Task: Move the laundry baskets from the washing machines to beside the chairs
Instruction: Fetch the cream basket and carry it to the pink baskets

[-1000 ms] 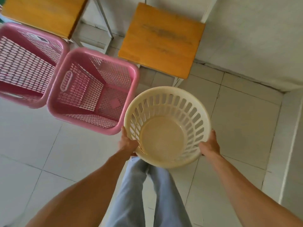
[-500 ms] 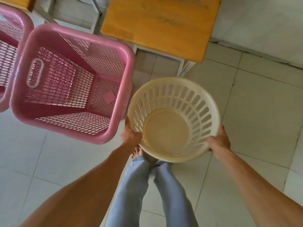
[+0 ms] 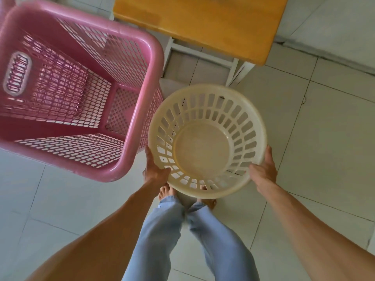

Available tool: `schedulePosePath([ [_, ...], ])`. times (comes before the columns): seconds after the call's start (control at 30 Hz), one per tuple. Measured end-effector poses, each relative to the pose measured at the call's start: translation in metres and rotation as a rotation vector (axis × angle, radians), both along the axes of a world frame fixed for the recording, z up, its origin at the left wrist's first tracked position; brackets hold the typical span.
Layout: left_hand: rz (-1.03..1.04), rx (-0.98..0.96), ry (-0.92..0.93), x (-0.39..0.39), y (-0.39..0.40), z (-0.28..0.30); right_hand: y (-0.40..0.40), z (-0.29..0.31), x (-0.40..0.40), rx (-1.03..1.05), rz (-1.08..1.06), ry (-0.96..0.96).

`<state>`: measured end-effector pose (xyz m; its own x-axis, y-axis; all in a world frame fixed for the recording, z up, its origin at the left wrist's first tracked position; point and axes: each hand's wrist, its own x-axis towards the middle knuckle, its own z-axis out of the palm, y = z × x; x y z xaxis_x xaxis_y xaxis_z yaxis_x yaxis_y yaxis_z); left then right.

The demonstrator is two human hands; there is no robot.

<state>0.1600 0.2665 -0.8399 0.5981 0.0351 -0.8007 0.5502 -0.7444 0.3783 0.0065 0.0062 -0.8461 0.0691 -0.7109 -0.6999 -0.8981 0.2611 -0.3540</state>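
A round cream laundry basket (image 3: 207, 110) with slotted walls hangs over the tiled floor, held by its rim on both sides. My left hand (image 3: 155, 171) grips the rim at its left, my right hand (image 3: 263, 169) the rim at its right. The basket is empty. Its left edge is close to the right wall of a tall pink rectangular basket (image 3: 125, 163) standing on the floor. A chair with an orange wooden seat (image 3: 203, 23) and white legs stands just beyond both baskets.
A pale wall base (image 3: 324, 27) runs behind the chair at the upper right. My legs in light blue trousers (image 3: 162, 230) and bare feet are directly under the cream basket. Tiled floor (image 3: 324, 128) stretches to the right.
The view has closed in on the chair and pink basket. The cream basket has come lower and nearer the pink basket's side. The second pink basket has left the view.
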Motion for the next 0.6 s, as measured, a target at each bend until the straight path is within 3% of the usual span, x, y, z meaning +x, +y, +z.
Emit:
schedulePosePath([
  [0.3,0.024,-0.095,0.051,0.007,0.002,-0.011,-0.013,-0.007,0.014,0.056,0.17,0.037],
  [0.6,0.001,-0.056,0.145,0.007,0.011,-0.004,-0.016,-0.004,0.018,0.071,0.34,0.113],
])
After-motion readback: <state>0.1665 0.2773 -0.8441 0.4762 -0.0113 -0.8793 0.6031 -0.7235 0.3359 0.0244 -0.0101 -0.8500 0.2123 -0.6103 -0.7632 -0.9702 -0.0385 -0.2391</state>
